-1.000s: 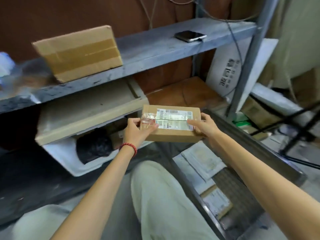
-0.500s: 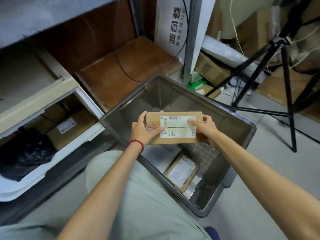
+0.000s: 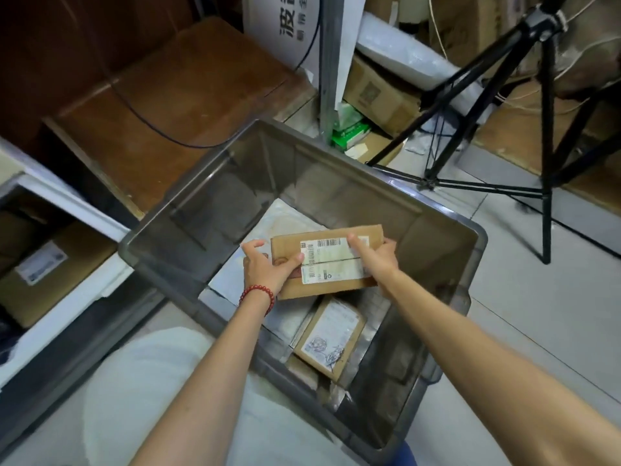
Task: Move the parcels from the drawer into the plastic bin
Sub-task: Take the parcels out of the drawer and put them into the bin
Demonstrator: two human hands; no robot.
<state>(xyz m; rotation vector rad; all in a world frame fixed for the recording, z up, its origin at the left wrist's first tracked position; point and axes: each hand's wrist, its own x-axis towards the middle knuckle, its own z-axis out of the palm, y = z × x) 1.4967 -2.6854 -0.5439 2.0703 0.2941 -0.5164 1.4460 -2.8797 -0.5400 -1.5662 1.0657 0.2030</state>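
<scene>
Head view, status check.

A: State the position of the held parcel (image 3: 327, 260).

B: The held parcel is a brown carton with a white label facing up. It lies level inside the outline of the plastic bin (image 3: 447, 213), near the middle of the frame. Whether it touches the contents below cannot be determined.

A: State the condition of each hand.

B: The left hand (image 3: 268, 269) grips the carton's 9 o'clock end, with the thumb laid on the top face. A red bead bracelet (image 3: 257, 294) sits on that wrist. The right hand (image 3: 379, 260) grips the 3 o'clock end, with one digit pressed on the label.

A: List the bin contents.

B: A second parcel (image 3: 331, 338) lies on the bin floor at 6 o'clock from the held parcel. A flat white mailer (image 3: 285, 220) lies at 11 o'clock, partly covered by the carton.

A: Locate the drawer.

B: The drawer (image 3: 67, 311) is white and stands open at 9 o'clock from the bin. A labelled carton (image 3: 43, 274) lies inside it. A black tripod (image 3: 547, 163) stands at 2 o'clock from the bin.
</scene>
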